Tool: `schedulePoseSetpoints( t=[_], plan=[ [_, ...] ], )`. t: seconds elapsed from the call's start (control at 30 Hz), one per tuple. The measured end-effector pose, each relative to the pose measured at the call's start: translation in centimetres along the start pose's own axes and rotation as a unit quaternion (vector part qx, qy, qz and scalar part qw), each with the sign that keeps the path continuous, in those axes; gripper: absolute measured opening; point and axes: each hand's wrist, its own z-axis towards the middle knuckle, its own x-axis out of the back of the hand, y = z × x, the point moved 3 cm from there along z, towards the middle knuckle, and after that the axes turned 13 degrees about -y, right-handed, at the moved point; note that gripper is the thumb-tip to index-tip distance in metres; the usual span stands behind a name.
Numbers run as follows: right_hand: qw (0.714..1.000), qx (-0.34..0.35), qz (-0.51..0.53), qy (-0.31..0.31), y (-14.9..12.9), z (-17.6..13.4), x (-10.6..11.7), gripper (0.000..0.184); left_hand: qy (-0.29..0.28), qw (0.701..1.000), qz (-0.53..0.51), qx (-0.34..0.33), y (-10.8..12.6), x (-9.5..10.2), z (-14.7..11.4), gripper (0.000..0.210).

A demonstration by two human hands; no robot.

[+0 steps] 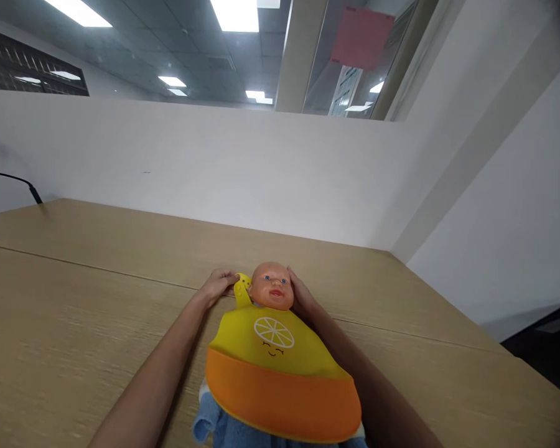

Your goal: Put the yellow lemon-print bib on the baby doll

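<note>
The left hand [221,283] pinched the bib [270,354] strap just beside it, the right hand [301,292] cupped the doll [271,286] head from the far side, its grip hidden, so the strap was probably best drawn snug behind the neck while steadying the head on the worktop [74,311].

One doll [271,285]; one bib [280,367]; two hands [220,285].

The doll [271,287] lies on the table [74,298] — bib [275,367] over its chest; cable [14,180] far left.
</note>
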Motion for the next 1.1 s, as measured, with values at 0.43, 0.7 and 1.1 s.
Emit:
schedulePoseSetpoints(
  t=[0.43, 0.7, 1.1],
  plan=[
    [0.997, -0.048, 0.024, -0.050, 0.1, 0.0, -0.1, 0.061, -0.082, 0.995, 0.051, -0.008, 0.5, -0.9, -0.6, 0.018],
    [0.996, -0.063, 0.040, -0.053, -0.1, -0.4, -0.4, 0.065, -0.095, 0.993, 0.068, -0.008, -0.2, -0.7, 0.0, 0.020],
    [0.998, -0.042, 0.029, -0.044, -0.2, 0.0, -0.4, 0.060, -0.041, 0.988, 0.129, -0.076, -0.1, -0.6, 0.6, 0.014]
  ],
)
